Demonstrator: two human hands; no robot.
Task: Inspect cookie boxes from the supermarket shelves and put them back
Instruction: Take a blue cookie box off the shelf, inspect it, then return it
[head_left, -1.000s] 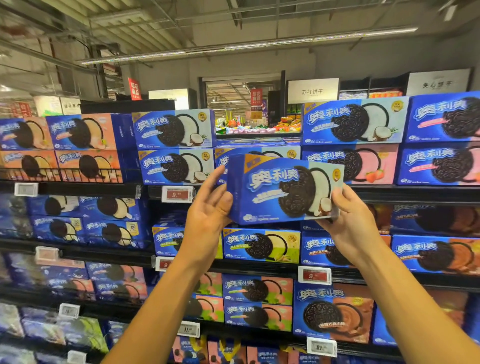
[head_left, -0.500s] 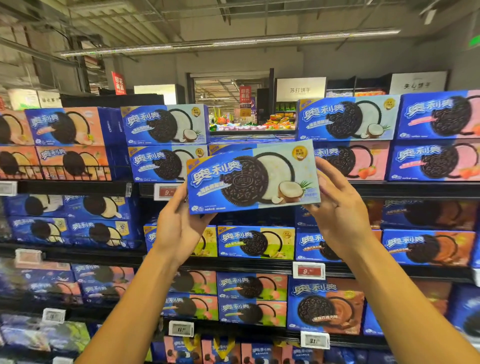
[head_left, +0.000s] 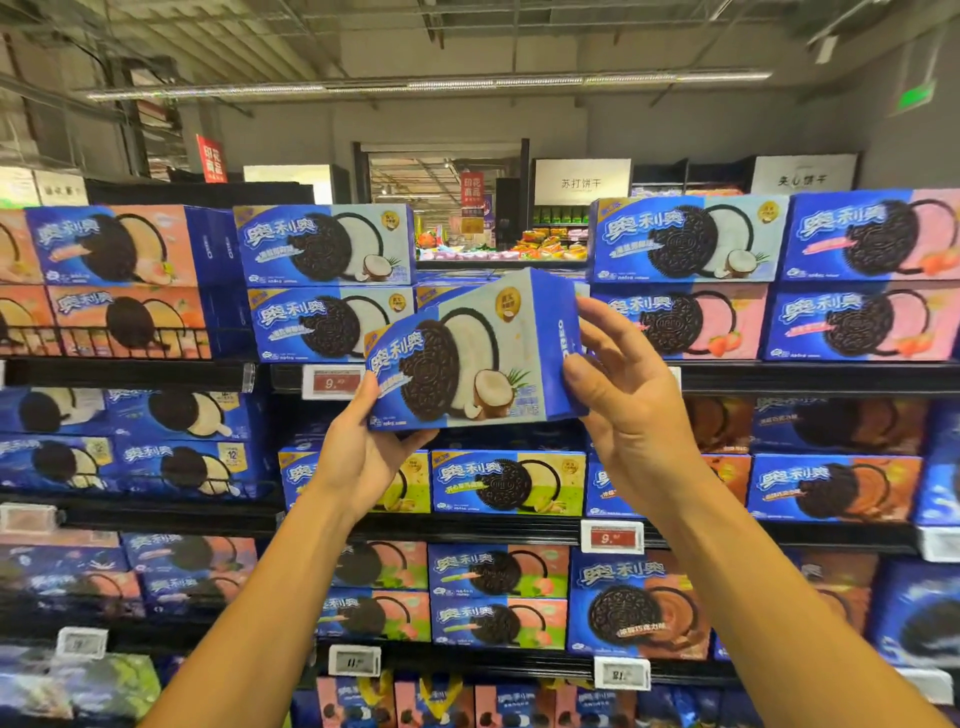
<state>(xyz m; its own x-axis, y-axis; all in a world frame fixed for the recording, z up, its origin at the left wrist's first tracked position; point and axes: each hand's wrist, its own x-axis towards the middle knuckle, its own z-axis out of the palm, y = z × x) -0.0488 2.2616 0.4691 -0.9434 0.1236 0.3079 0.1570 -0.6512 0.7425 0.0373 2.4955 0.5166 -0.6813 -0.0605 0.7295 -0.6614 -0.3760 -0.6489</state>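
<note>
Head view shows you holding one coconut cookie box (head_left: 467, 358) in the air, in front of the top shelf (head_left: 779, 376), with its front face to you and its right end panel turned partly toward the camera. Your left hand (head_left: 363, 457) grips the lower left corner of the box from below, fingers curled under it. Your right hand (head_left: 623, 405) lies against the right end panel with the fingers rather straight and spread; the thumb presses the lower right corner, and I cannot tell if any finger hooks behind. I think the risk is here: the box is tilted and the right hand only presses, so if the left grip loosens, the box can slip down and fall to the floor. Another risk comes when you put it back. The free place seems to be behind the box, between the two stacked coconut boxes (head_left: 327, 283) at the left and the other stack (head_left: 680, 280) at the right, where flat boxes (head_left: 457, 283) already lie. If you push the box in crooked, a corner can catch on a neighbour and shift it over the shelf edge. A red price tag (head_left: 332, 382) sits on the shelf's front edge, just left of your left hand. The lower shelves (head_left: 171, 512) carry more cookie boxes.
</note>
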